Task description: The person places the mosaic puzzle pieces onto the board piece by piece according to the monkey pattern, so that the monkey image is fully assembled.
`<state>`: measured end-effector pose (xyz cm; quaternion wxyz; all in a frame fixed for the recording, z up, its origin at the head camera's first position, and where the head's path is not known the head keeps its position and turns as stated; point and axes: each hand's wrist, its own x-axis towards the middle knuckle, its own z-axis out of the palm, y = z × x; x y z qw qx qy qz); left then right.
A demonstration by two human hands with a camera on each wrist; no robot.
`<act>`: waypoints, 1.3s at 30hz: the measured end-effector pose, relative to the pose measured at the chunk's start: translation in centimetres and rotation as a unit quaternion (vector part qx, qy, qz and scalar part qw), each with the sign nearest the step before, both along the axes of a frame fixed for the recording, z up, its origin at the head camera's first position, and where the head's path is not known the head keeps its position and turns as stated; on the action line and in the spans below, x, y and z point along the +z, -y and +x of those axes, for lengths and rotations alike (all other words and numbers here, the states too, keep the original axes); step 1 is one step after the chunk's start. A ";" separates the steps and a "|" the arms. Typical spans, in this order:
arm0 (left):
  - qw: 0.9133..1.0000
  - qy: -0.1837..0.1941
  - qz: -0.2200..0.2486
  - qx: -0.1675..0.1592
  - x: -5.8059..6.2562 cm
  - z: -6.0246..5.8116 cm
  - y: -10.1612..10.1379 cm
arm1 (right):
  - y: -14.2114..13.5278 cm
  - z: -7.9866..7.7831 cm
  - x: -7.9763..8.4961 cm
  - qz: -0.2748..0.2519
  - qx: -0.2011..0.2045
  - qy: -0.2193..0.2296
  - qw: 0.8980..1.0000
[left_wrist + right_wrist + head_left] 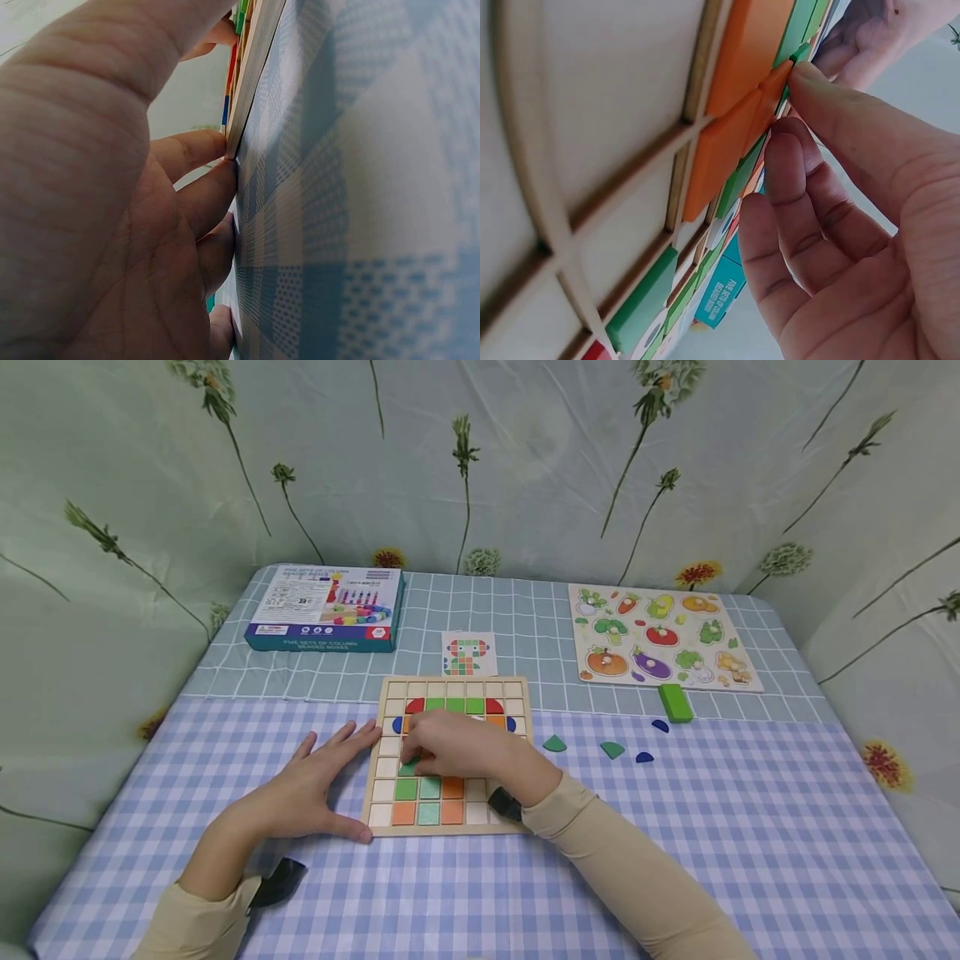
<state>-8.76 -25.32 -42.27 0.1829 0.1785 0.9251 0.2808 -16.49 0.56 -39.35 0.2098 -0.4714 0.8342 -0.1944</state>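
A wooden grid board [382, 791] lies on the table, holding red, green, orange, blue and pale teal tiles in several cells. My left hand [300, 793] rests at its left side with fingers spread; fingertips touch the board's edge [253, 75], and the thumb is by the near corner. Over the middle of the board is my right hand [461, 743], its fingers bent. In the right wrist view its thumb and a fingertip are at a small green tile [800, 54], beside orange tiles [724, 150]. The hand hides part of the pattern beneath it.
Behind the board lies a pattern card [469, 643]. To the right are green quarter-round pieces [554, 743], blue half-round pieces [644, 757] and a green block [676, 703]. A vegetable puzzle board [630, 677] lies at the back right, a boxed bead set [322, 610] at the back left.
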 end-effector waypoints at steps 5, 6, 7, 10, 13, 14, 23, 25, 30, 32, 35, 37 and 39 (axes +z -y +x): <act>1.000 0.001 0.000 0.002 0.1 0.0 -0.1 | 0.1 0.1 0.1 0.008 0.002 -0.008 1.000; 1.000 0.001 0.000 0.002 0.1 0.0 -0.1 | 0.1 0.2 0.1 0.010 0.002 -0.010 1.000; 1.000 0.002 0.000 0.002 0.1 0.0 -0.1 | 0.1 0.2 0.1 0.010 0.002 -0.012 1.000; 1.000 0.002 0.001 0.003 0.1 0.0 -0.1 | -0.3 0.3 0.3 0.010 -0.003 -0.011 1.000; 1.000 0.001 0.003 0.002 0.0 0.1 -0.1 | -1.0 0.4 0.4 0.004 -0.012 -0.011 1.000; 1.000 0.000 0.004 0.002 0.0 0.1 -0.1 | -1.4 0.4 0.4 0.001 -0.016 -0.011 1.000; 1.000 0.001 0.001 0.006 0.0 0.1 -0.1 | -7.2 -0.2 1.1 -0.016 -0.100 -0.007 0.995; 1.000 0.000 0.000 0.006 0.1 0.1 -0.1 | -8.8 -0.4 1.4 -0.017 -0.121 -0.009 0.992; 1.000 0.002 -0.002 0.007 0.2 0.1 -0.2 | -12.6 -0.6 2.0 0.000 -0.182 -0.006 0.983; 1.000 0.002 -0.002 0.008 0.2 0.1 -0.2 | -13.9 -0.7 2.0 0.010 -0.202 -0.005 0.979; 1.000 0.003 -0.002 0.008 0.2 0.1 -0.2 | -15.5 -0.7 1.7 0.019 -0.223 -0.004 0.975; 1.000 0.003 -0.002 0.008 0.2 0.1 -0.2 | -16.2 -0.7 1.4 0.022 -0.233 0.002 0.972; 1.000 0.003 -0.002 0.008 0.2 0.2 -0.2 | -16.7 -0.5 1.1 0.025 -0.241 0.009 0.970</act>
